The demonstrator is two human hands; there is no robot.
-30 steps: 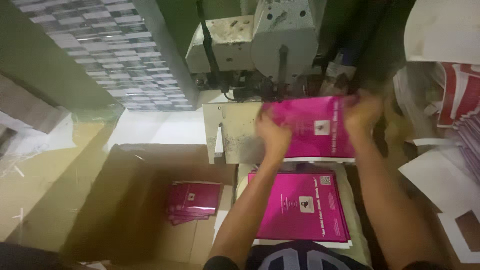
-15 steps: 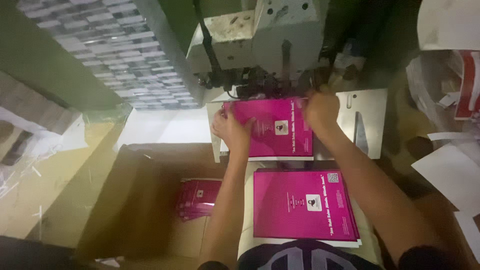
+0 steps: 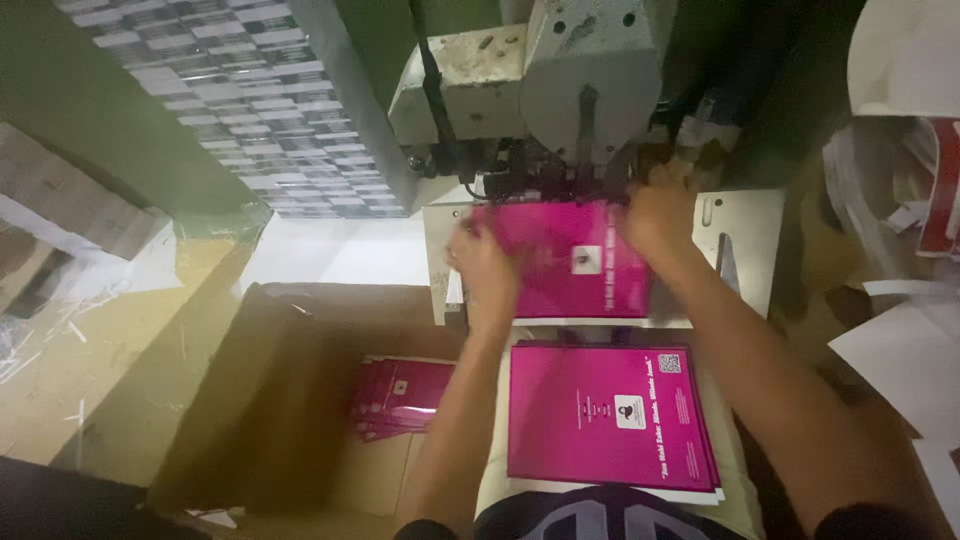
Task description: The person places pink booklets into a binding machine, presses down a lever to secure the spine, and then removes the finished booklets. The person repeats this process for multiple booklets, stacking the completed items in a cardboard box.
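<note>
Both hands are on one magenta booklet (image 3: 565, 260) that lies flat on the pale metal plate (image 3: 745, 240) of the machine. The left hand (image 3: 482, 268) grips the booklet's left edge, fingers curled over it, and the right hand (image 3: 655, 208) pinches its upper right corner, close under the grey machine head (image 3: 585, 75). A second ago the booklet was held up off the plate, tilted, between the two hands; half a second ago it had come down flat; now it sits farther in, its top edge pushed right under the dark mechanism (image 3: 520, 170) beneath the head. By my judgement that means the booklet is being seated for the machine to work on its top edge, and the hands are steadying it rather than carrying it. Motion blur softens the fingers, so how tightly they press cannot be told. Nearer the person, just below the plate, rests a stack of like magenta booklets (image 3: 605, 415), face up and square, touched by neither hand; the left forearm passes beside its left edge. To the left, lower down, an open cardboard box (image 3: 250, 400) holds a small fanned pile of the same booklets (image 3: 400, 395). White paper sheets and scraps (image 3: 900, 350) lie at the right, and a tall stack of printed sheets (image 3: 230, 100) stands at upper left.
</note>
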